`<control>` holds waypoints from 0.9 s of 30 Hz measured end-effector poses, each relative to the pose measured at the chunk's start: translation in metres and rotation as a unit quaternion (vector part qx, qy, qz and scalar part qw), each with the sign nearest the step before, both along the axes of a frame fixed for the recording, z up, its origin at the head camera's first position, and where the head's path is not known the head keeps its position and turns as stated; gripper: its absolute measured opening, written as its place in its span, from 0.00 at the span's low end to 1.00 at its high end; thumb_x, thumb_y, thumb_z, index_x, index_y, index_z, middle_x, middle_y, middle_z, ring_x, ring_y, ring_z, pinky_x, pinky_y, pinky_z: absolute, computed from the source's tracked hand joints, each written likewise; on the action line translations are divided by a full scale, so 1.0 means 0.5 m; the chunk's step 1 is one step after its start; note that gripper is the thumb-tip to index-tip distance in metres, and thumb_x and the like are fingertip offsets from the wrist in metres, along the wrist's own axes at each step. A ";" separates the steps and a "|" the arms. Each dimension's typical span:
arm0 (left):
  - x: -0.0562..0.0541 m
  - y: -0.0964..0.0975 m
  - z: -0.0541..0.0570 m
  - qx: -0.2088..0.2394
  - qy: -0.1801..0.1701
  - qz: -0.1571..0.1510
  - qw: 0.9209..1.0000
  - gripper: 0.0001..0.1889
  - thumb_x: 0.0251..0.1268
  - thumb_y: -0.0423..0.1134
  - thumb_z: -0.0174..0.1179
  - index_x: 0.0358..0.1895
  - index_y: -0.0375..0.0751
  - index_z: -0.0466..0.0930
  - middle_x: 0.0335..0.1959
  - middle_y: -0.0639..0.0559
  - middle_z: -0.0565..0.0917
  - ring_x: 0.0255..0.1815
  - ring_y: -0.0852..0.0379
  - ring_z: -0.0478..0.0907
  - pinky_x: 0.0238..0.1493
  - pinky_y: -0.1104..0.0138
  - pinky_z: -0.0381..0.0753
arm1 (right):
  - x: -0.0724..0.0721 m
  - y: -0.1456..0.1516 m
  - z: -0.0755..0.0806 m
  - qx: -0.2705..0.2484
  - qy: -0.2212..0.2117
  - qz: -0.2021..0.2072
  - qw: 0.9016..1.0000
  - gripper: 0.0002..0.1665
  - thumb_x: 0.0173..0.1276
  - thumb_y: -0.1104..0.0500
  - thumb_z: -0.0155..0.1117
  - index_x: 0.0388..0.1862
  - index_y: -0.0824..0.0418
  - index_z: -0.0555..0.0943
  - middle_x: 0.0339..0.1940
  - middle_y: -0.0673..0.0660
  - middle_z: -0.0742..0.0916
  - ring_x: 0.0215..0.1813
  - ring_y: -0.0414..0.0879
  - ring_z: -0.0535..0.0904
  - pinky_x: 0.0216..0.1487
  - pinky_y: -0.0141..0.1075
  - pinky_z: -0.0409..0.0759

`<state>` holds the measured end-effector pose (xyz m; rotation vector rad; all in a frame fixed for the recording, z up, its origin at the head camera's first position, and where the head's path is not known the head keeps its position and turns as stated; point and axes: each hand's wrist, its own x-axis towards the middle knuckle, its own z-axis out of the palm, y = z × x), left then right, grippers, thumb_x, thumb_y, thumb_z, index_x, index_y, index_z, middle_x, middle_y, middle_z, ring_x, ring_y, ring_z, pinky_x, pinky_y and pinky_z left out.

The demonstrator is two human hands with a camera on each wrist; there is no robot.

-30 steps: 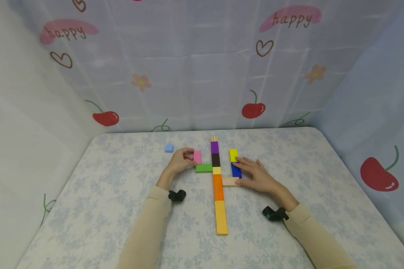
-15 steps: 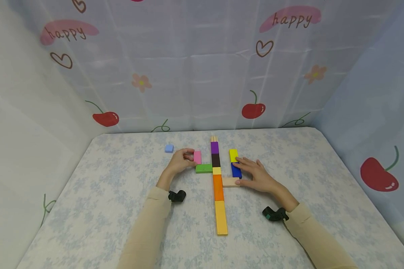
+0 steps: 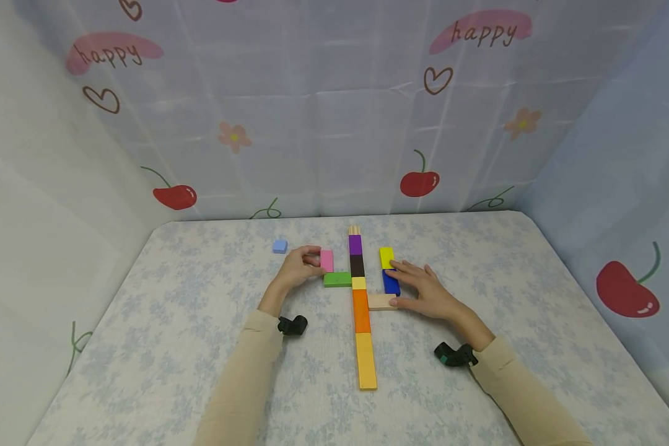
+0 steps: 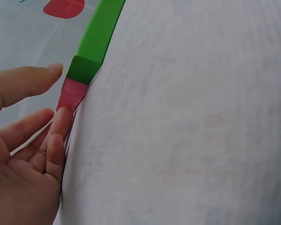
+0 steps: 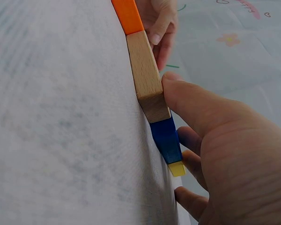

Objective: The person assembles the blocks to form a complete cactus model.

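Observation:
My left hand (image 3: 298, 267) is beside the pink block (image 3: 326, 261). A fingertip meets the pink block's side in the left wrist view, while the thumb stays straight near the green block (image 4: 94, 42). With spread fingers, my right hand (image 3: 426, 291) reaches over the blue block (image 3: 391, 282) and the edge of the yellow block (image 3: 387, 256). Its thumb rests at the end of the plain wooden block (image 5: 145, 65). Between the hands runs a column of purple, black, pale yellow, orange (image 3: 362, 311) and light-orange blocks (image 3: 366, 361), with green and wooden blocks branching sideways.
A small light-blue block (image 3: 280, 246) lies alone left of the left hand. Several thin pale sticks (image 3: 354, 230) top the column. The patterned tablecloth (image 3: 161, 347) covers the table, and a printed curtain (image 3: 318, 124) hangs behind it.

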<state>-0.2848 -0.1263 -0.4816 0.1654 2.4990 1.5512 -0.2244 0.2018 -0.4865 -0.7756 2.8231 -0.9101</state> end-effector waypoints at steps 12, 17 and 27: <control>0.009 -0.035 0.042 0.030 0.011 0.021 0.999 0.27 0.63 0.36 0.66 0.66 0.39 0.73 0.61 0.43 0.77 0.49 0.50 0.77 0.46 0.64 0.79 | -0.001 0.000 0.000 0.001 -0.001 0.000 1.000 0.40 0.62 0.42 0.69 0.71 0.53 0.72 0.77 0.60 0.66 0.78 0.64 0.54 0.71 0.71 0.35; 0.003 -0.070 0.061 0.036 0.078 0.072 0.994 0.23 0.64 0.35 0.64 0.62 0.36 0.76 0.59 0.39 0.77 0.46 0.51 0.75 0.40 0.69 0.77 | 0.000 0.000 0.002 0.002 -0.001 0.002 1.000 0.40 0.62 0.43 0.69 0.71 0.54 0.72 0.77 0.60 0.66 0.78 0.64 0.53 0.71 0.71 0.35; -0.014 -0.136 0.054 0.020 0.059 0.153 0.986 0.28 0.66 0.38 0.62 0.69 0.40 0.69 0.69 0.40 0.63 0.63 0.42 0.67 0.54 0.52 0.75 | 0.001 0.001 0.001 0.002 -0.001 0.002 1.000 0.40 0.62 0.43 0.69 0.71 0.55 0.72 0.77 0.60 0.67 0.78 0.64 0.54 0.71 0.72 0.35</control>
